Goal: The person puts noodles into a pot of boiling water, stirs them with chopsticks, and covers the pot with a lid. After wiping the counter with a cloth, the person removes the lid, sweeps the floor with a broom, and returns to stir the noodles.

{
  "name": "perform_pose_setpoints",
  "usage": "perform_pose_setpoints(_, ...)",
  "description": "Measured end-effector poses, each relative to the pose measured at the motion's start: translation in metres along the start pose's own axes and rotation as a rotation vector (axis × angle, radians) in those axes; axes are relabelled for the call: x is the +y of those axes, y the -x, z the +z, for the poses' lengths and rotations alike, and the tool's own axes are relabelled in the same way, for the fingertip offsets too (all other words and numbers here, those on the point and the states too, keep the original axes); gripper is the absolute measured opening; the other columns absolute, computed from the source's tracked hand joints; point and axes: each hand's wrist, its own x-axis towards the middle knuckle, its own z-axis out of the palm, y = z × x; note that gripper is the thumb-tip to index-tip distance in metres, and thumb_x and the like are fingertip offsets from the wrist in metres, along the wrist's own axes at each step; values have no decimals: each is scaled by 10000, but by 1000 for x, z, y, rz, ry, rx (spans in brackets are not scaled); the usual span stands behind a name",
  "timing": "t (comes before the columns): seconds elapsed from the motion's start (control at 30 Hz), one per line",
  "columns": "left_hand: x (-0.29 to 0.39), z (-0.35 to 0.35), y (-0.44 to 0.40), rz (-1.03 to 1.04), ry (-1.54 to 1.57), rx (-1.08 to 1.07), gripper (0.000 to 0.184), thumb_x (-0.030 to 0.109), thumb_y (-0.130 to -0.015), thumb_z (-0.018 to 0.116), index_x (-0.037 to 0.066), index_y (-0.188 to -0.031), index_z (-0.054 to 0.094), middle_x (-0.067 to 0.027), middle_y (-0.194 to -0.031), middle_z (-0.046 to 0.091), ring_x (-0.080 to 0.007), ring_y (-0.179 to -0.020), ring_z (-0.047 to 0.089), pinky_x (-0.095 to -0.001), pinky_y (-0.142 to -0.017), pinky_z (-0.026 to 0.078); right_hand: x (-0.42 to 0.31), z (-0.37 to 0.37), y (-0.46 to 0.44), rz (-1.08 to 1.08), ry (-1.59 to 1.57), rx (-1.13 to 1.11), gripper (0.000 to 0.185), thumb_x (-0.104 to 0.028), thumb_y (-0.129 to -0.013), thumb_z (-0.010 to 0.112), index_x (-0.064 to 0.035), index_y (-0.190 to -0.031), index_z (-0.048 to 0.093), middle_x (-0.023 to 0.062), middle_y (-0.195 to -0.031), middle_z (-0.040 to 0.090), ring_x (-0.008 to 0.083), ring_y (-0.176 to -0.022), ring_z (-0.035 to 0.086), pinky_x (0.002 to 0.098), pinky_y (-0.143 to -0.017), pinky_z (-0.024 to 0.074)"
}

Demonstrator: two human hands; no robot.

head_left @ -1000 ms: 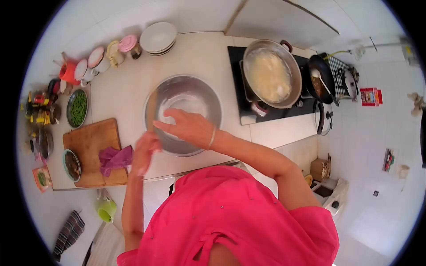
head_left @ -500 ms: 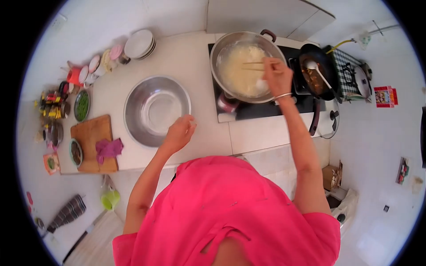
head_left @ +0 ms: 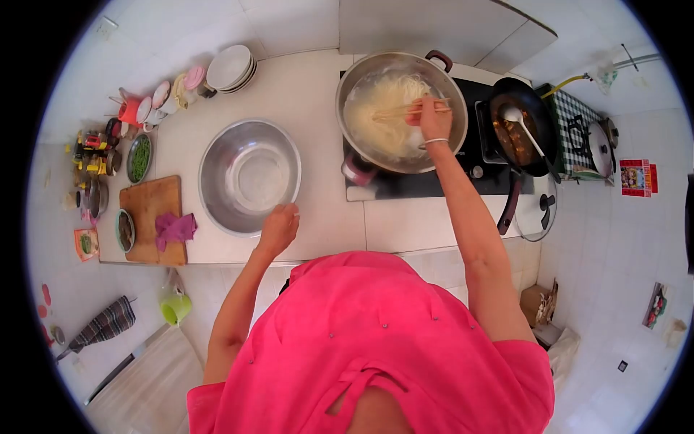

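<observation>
My right hand is closed around wooden chopsticks, which reach into a large steel pot on the black cooktop. Pale noodles lie in cloudy liquid inside the pot, and a small white object by my hand is hard to make out. My left hand has its fingers curled at the lower right rim of a wide metal basin, seeming to pinch that rim. The basin stands on the counter left of the cooktop and shows no food inside.
A black wok with brown food and a ladle stands right of the pot. Its handle points towards me, near a glass lid. Leftward are stacked plates, a cutting board, a purple cloth and green vegetables.
My left hand has come down and left to the basin's rim, its fingers more curled. My right hand has shifted slightly left with the chopsticks, which now lie among the noodles. The view has shifted a little.
</observation>
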Motion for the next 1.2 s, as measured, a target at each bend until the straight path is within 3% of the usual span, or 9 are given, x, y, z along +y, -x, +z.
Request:
perform_pose_setpoints(0.27,-7,1,1,130,-48,63,98,90,-810,555,61,-900,531,-157,-786,548,-341,-748,554,-435,-645,442,-42,4,-24,-153,-17,-52,317,-213,-913,491,65,-836,622,128,-693,632,181,-531,627,260,-515,535)
perform_pose_setpoints(0.4,-8,2,-2,152,-37,57,91,83,-804,557,60,-888,529,-158,-799,550,-349,-752,552,-441,-641,443,-57,-24,-27,-295,256,54,324,-238,-915,497,41,-825,636,96,-658,636,150,-536,624,241,-519,506)
perform_pose_setpoints(0.5,-9,2,-3,145,0,56,82,80,-806,556,61,-881,531,-154,-793,550,-347,-754,552,-440,-643,446,-32,-53,-23,-587,825,12,333,-253,-909,510,39,-806,635,89,-617,629,141,-530,624,253,-509,492)
perform_pose_setpoints(0.63,-7,-1,-3,88,-8,-8,68,81,-808,544,36,-855,524,-156,-810,565,-346,-803,549,-452,-684,447,-29,-55,5,-237,534,-52,329,-247,-895,534,41,-757,614,88,-590,619,147,-487,610,259,-483,481)
perform_pose_setpoints(0.73,-5,-3,-4,90,-22,-25,64,83,-811,542,38,-853,524,-155,-811,566,-344,-804,550,-452,-684,448,-58,-57,10,-125,561,-161,323,-234,-893,528,36,-735,606,79,-579,613,141,-460,592,253,-453,474)
perform_pose_setpoints(0.87,-5,-2,-4,102,-32,-25,61,84,-813,541,41,-853,523,-155,-807,563,-345,-797,550,-454,-678,448,-90,-60,-1,-118,524,-81,368,-259,-906,478,34,-721,600,56,-551,592,117,-454,570,252,-446,467)
perform_pose_setpoints(0.97,-6,-2,-3,97,-37,-17,58,85,-814,539,44,-850,523,-159,-796,557,-350,-778,550,-457,-668,447,-53,-66,-8,-231,568,-48,384,-286,-905,480,29,-721,600,52,-548,592,117,-466,575,265,-478,475)
perform_pose_setpoints(1.1,-9,2,-4,124,-38,17,54,86,-815,537,45,-847,522,-167,-786,548,-358,-752,550,-463,-651,447,-47,-50,14,-59,499,-157,359,-274,-898,507,9,-703,611,51,-569,606,118,-476,581,246,-460,457)
perform_pose_setpoints(1.2,-9,1,-3,115,-45,-2,52,85,-817,534,45,-847,523,-170,-783,549,-361,-748,551,-466,-644,448,-58,-48,0,-81,433,-197,351,-278,-900,504,11,-734,615,44,-568,599,114,-466,574,241,-448,453)
